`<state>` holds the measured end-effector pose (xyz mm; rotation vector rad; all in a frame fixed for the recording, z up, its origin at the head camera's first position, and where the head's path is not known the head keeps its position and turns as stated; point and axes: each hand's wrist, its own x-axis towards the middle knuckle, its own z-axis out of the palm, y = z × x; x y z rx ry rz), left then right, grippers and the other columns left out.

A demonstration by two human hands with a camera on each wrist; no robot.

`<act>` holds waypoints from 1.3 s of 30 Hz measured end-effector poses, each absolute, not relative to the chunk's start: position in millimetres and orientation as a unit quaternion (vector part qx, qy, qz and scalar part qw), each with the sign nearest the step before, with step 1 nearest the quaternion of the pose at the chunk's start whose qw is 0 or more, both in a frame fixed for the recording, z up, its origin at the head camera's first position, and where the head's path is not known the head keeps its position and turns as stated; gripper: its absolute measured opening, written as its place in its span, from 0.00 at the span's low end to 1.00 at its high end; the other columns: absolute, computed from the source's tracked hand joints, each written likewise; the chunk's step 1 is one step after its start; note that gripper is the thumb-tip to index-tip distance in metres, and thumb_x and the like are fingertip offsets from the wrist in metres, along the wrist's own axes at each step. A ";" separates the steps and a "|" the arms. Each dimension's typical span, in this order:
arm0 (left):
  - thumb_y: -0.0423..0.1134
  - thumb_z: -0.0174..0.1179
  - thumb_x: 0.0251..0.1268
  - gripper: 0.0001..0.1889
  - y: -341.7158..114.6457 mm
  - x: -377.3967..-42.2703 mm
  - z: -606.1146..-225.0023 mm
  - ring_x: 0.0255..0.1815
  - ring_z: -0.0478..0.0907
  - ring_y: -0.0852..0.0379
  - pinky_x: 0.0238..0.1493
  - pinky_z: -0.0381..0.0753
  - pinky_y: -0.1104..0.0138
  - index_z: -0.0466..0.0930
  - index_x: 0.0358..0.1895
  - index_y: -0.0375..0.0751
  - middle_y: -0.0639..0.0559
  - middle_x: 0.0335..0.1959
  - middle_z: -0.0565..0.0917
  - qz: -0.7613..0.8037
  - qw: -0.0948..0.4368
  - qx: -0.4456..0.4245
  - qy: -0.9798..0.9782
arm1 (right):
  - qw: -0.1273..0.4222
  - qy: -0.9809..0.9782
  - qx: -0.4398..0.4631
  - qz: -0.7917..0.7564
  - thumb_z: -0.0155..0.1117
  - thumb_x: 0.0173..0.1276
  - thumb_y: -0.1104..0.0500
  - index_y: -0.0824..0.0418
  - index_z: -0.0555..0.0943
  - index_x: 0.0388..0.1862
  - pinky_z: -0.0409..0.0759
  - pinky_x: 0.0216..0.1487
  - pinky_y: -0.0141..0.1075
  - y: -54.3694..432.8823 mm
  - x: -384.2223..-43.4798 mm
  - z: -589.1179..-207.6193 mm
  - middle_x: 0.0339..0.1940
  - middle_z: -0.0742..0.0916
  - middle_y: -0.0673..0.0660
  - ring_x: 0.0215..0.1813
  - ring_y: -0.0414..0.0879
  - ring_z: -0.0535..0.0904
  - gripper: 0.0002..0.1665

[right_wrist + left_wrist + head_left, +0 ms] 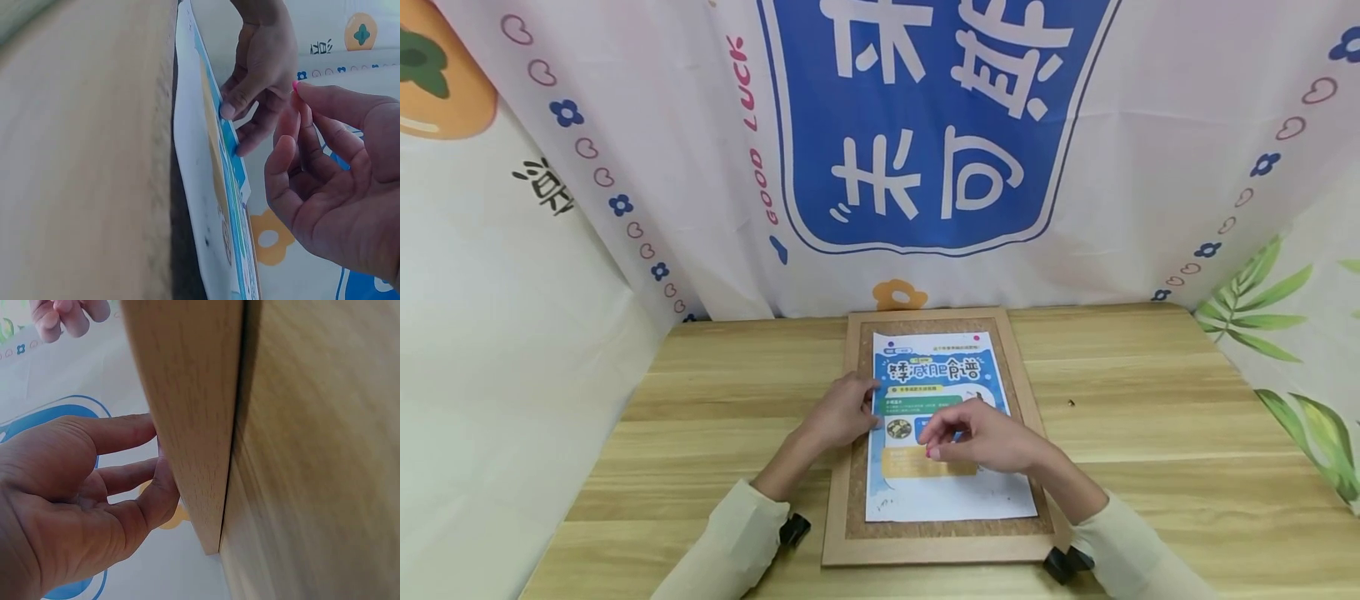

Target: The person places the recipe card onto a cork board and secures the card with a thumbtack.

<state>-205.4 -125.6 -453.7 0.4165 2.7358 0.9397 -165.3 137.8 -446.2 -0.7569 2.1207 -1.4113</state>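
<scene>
A printed poster (951,498) lies on a wood-framed cork board (940,548). A dark pin (891,343) sits at its upper left corner, a pink pin (977,337) at its upper right. My left hand (844,408) rests its fingertips on the poster's left edge; the right wrist view shows this left hand (265,69) flat-fingered against the sheet. Above the poster's lower middle, my right hand (988,437) pinches a small pink push pin (295,85) between thumb and fingertip. That hand is clear of the paper in the right wrist view.
The board lies on a wood-grain table (1150,458), its far end near a printed curtain (1090,267). A tiny brass-coloured item (1071,402) lies on the table right of the board. Dark wrist mounts (794,530) sit at both cuffs.
</scene>
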 end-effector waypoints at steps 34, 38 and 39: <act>0.27 0.74 0.62 0.30 -126.2 -205.6 -450.2 0.44 0.75 0.51 0.42 0.77 0.64 0.80 0.69 0.28 0.40 0.52 0.80 0.310 0.108 0.138 0.934 | 0.263 0.756 -0.309 -0.514 0.72 0.71 0.67 0.66 0.89 0.46 0.81 0.40 0.26 79.2 -142.2 -467.8 0.37 0.92 0.57 0.36 0.34 0.84 0.07; 0.27 0.75 0.62 0.30 -125.8 -205.1 -449.9 0.43 0.75 0.51 0.41 0.77 0.64 0.80 0.69 0.28 0.40 0.51 0.81 0.309 0.105 0.144 0.934 | 0.263 0.763 -0.306 -0.505 0.72 0.71 0.67 0.65 0.90 0.46 0.81 0.39 0.26 82.6 -139.0 -468.9 0.36 0.92 0.56 0.36 0.34 0.84 0.06; 0.27 0.75 0.62 0.30 -125.6 -205.0 -449.8 0.43 0.75 0.51 0.41 0.77 0.64 0.80 0.68 0.28 0.40 0.51 0.81 0.308 0.105 0.146 0.934 | 0.263 0.766 -0.305 -0.502 0.72 0.72 0.67 0.65 0.90 0.46 0.81 0.39 0.26 83.4 -138.2 -468.9 0.36 0.92 0.55 0.36 0.34 0.83 0.06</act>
